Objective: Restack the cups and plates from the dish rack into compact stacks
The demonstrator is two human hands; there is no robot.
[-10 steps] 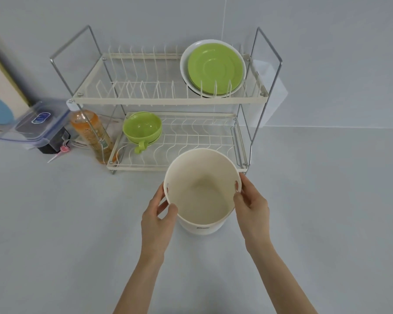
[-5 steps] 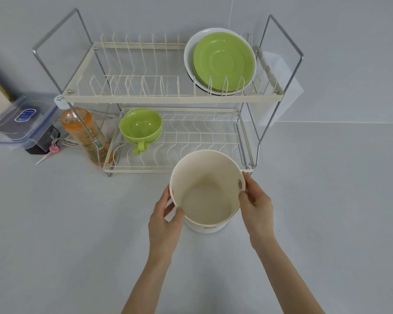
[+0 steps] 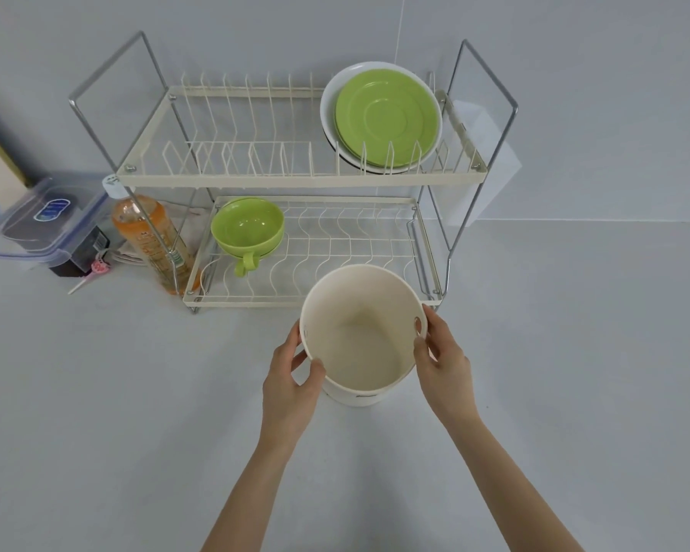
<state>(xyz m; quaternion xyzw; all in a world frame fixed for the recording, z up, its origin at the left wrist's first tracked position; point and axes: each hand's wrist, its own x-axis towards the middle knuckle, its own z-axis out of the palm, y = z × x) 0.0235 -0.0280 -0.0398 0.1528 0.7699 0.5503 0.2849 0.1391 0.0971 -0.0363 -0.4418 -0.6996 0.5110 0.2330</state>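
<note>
Little has changed since half a second ago: both hands keep their hold on the cream tub (image 3: 361,344), which stays on the worktop (image 3: 136,412) just in front of the dish rack (image 3: 299,179), and the view has only shifted slightly. The left hand (image 3: 291,386) has its thumb hooked over the near-left rim while its fingers (image 3: 295,336) curl around the outside wall. The right hand (image 3: 445,362) clasps the right rim the same way, thumb inside beside a small hole in the wall, fingers closed around the outside. The tub looks empty and leans a little toward the camera.

On the rack's upper shelf, at the right end, green plates (image 3: 387,119) stand on edge between the wire prongs, leaning against a larger white plate (image 3: 329,101) behind them. On the lower shelf, at the left, green cups (image 3: 248,229) sit nested, open side up, with a handle pointing forward.

The tub's far rim overlaps the front rail of the lower shelf at its right, well apart from the cups. To the left of the rack stands an orange bottle (image 3: 150,239) with a white cap, touching the rack's frame, and further left a clear lidded box (image 3: 40,217) rests on a dark block.
</note>
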